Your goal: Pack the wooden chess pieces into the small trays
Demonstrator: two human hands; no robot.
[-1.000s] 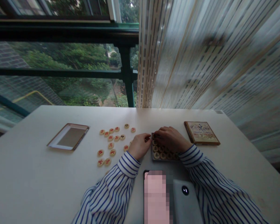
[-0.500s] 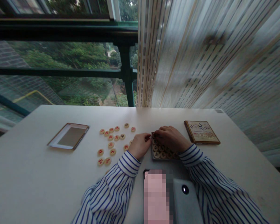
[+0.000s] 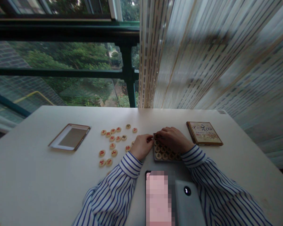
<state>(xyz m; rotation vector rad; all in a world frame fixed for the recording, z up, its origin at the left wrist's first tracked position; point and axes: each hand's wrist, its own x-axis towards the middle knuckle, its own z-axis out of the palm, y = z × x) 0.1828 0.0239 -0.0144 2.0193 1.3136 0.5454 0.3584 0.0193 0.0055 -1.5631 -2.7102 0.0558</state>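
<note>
A shallow tray (image 3: 166, 160) stands before me, holding rows of round Chinese chess pieces (image 3: 164, 156) with black characters. My right hand (image 3: 175, 140) reaches over it, fingers bent down at its far left corner. What those fingertips grip is hidden under the hand. Against the tray's left edge rests my left hand (image 3: 142, 146), its fingers curled together; anything inside them cannot be seen. Loose Chinese chess pieces (image 3: 112, 146), most with red characters and a few with black, lie scattered to the left, one partly covered by my left hand.
At the far right lies a decorated box lid (image 3: 204, 133). An open, shallow box part (image 3: 70, 137) lies on the left of the white table (image 3: 49, 188). Near me are a phone (image 3: 159, 201) with a pink screen and a grey device (image 3: 190, 204). A curtain (image 3: 179, 62) hangs behind.
Almost nothing differs. Both hands stay at the tray's far left corner, and the loose pieces lie as before; the view has shifted very slightly.
</note>
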